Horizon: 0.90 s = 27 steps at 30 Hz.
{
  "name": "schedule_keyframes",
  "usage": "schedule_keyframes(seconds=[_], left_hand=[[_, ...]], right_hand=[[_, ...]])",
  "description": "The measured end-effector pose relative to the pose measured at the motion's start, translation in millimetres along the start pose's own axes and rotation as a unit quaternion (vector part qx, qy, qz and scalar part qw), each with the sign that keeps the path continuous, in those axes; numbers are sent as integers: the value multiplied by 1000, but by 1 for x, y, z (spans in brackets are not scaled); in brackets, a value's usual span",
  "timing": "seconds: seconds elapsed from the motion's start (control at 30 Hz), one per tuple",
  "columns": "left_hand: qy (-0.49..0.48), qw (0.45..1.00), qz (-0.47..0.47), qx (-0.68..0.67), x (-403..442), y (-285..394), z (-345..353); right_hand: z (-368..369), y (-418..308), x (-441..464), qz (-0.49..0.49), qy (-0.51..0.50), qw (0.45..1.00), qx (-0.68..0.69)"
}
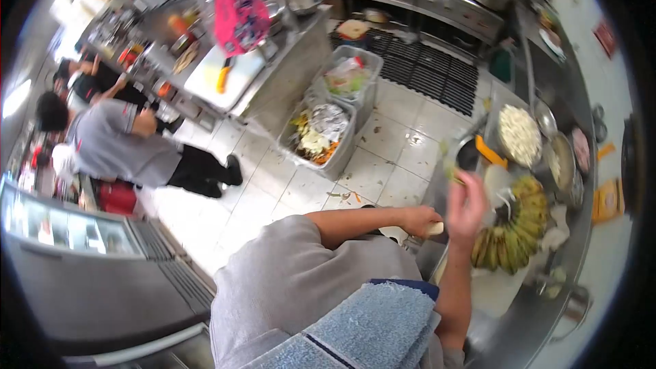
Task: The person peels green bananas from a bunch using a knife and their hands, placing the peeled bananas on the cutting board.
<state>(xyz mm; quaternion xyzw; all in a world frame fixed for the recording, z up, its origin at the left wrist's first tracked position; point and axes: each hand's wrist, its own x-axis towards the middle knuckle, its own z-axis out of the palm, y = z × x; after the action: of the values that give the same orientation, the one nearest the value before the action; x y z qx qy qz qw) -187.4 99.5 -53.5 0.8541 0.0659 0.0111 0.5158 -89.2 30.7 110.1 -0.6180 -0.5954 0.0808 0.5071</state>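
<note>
My left hand point(418, 221) is closed around a pale peeled banana point(435, 229), of which only the end shows. My right hand point(467, 206) is raised beside it, over the counter edge, slightly blurred. Its fingers pinch a yellow-green strip that looks like banana peel point(456, 175). Right of this hand, a large bunch of green-yellow bananas point(526, 229) lies on the steel counter. Beyond it is a knife with an orange handle point(490, 152), close to a dark round pot point(467, 153). A tub of white chopped pieces point(519, 135) stands next to the knife.
Two grey bins point(319, 160) of scraps stand on the tiled floor, with scraps scattered nearby. A white cutting board point(224, 82) with a yellow-handled knife point(223, 76) lies on another counter. A co-worker in grey point(126, 140) stands left. Metal bowls point(560, 160) line the counter.
</note>
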Motion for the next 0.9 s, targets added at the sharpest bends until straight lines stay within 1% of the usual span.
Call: schedule_keyframes(seconds=[0.03,0.07,0.1,0.13,0.17,0.23,0.3,0.33,0.37,0.43,0.47,0.5,0.53,0.57,0.6,0.63,0.67,0.7,0.73,0.77,0.8,0.83,0.87,0.9], left_hand=[[112,986,124,1,-1,-29,16],[133,985,112,-1,-1,-40,25],[152,983,99,2,-4,-51,27],[152,987,55,0,-14,-54,8],[151,988,11,-1,-24,-58,-11],[101,984,-139,-42,-49,-25,-38],[141,977,-151,-57,-64,-29,-50],[156,973,-155,-65,-67,-34,-54],[172,968,-149,-109,-70,-39,-55],[185,969,-138,-91,-69,-36,-62],[185,971,-130,-82,-67,-32,-67],[156,976,-122,-92,-63,-24,-75],[159,979,-93,-83,-58,-27,-76],[145,985,-54,-79,-46,-28,-74],[138,980,-54,-133,-35,-16,-76],[117,973,-58,-189,-24,-1,-79],[85,984,-45,-147,-9,10,-81],[34,979,-27,-200,4,28,-82],[17,997,37,-63,21,40,-81],[-31,981,8,-190,36,61,-76],[-45,978,49,-199,52,77,-64],[-86,978,62,-179,66,95,-54],[-115,978,74,-156,79,113,-47],[-146,974,127,-118,96,131,-33]], right_hand=[[27,-21,30,82,-135,987,39],[49,-18,41,22,-200,978,-62],[62,-20,53,13,-221,974,-39],[67,-22,61,5,-239,971,-20],[66,-27,66,3,-237,971,-28],[54,-25,62,58,-235,970,27],[33,7,44,139,-220,965,43],[19,21,31,169,-190,966,54],[4,33,16,200,-157,965,65],[-34,57,-23,249,-80,962,75],[-52,61,-41,280,-47,957,59],[-70,62,-62,313,-7,949,41],[-87,60,-86,353,45,934,19],[-99,59,-112,366,93,925,26],[-103,69,-141,350,170,921,-26],[-106,59,-155,356,218,908,-32],[-108,77,-190,339,261,896,-118],[-108,72,-208,395,279,859,-168],[-102,62,-217,407,315,837,-188],[-94,65,-236,413,342,813,-226],[-90,52,-232,405,357,801,-258],[-81,51,-238,424,377,791,-230],[-72,52,-237,438,379,780,-238],[-67,54,-235,448,376,774,-242]])
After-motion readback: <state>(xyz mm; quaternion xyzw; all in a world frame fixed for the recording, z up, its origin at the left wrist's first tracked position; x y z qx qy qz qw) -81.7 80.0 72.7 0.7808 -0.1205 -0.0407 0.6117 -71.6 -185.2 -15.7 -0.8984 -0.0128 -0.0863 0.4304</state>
